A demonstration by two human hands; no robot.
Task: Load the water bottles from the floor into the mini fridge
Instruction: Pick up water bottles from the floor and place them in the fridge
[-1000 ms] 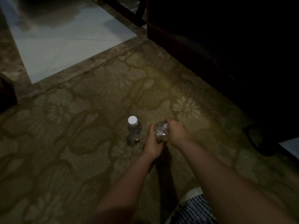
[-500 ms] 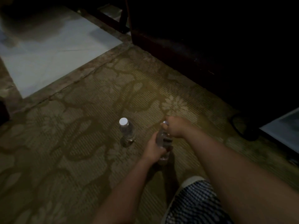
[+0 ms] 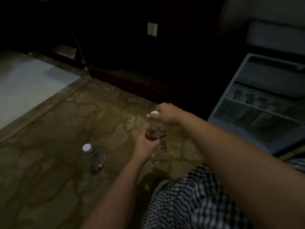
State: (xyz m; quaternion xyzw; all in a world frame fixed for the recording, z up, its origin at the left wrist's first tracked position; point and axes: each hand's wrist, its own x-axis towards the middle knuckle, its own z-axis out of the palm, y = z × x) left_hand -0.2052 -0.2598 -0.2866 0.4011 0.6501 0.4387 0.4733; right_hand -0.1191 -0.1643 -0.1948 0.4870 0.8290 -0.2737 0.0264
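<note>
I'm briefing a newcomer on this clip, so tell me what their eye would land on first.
The clear water bottle at centre draws the eye: the left hand grips its body and the right hand holds its white cap, keeping it upright. A second bottle stands on the patterned carpet to its left. The open mini fridge shows pale at the right edge.

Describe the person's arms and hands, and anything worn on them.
Both the left hand and the right hand are bare: no gloves, and no rings or watch that the dim light shows. The left forearm and right forearm are bare too, no sleeve in view.
</note>
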